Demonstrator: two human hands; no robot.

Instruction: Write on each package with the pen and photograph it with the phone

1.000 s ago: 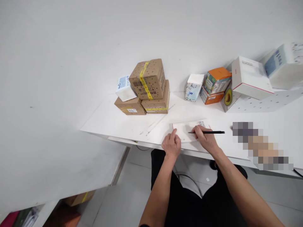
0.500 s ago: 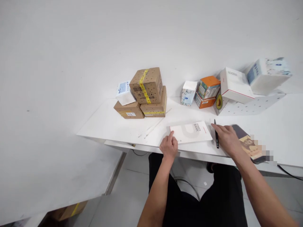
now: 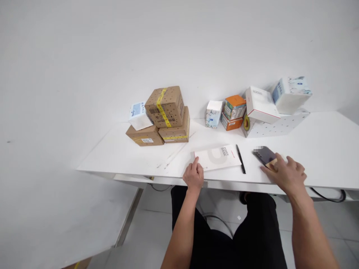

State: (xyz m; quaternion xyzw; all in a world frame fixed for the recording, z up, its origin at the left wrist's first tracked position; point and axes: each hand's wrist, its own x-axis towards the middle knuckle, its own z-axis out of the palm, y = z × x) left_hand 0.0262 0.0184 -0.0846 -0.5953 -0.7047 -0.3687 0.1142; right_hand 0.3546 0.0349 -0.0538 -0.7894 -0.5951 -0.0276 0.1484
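Note:
A flat white box point(image 3: 218, 157) printed "POWER BANK" lies near the front edge of the white table point(image 3: 322, 145). My left hand point(image 3: 193, 174) rests at its near left corner, fingers curled, the index finger touching the box. A black pen point(image 3: 240, 163) lies loose on the table just right of the box. My right hand point(image 3: 286, 173) lies further right, fingers spread over the near end of a dark phone point(image 3: 264, 155) that lies flat on the table.
Three brown cardboard boxes with yellow tape point(image 3: 165, 112) and a small white pack point(image 3: 137, 116) are stacked at the back left. At the back right stand a small white carton point(image 3: 213, 113), orange boxes point(image 3: 234, 111), a white flat box point(image 3: 260, 104) and a tissue pack point(image 3: 291, 94). A black cable point(image 3: 331, 196) hangs at the table's right front.
My right hand stopped writing on the white box, laid the pen down beside it, and moved right onto the phone. My left hand stayed at the box's corner.

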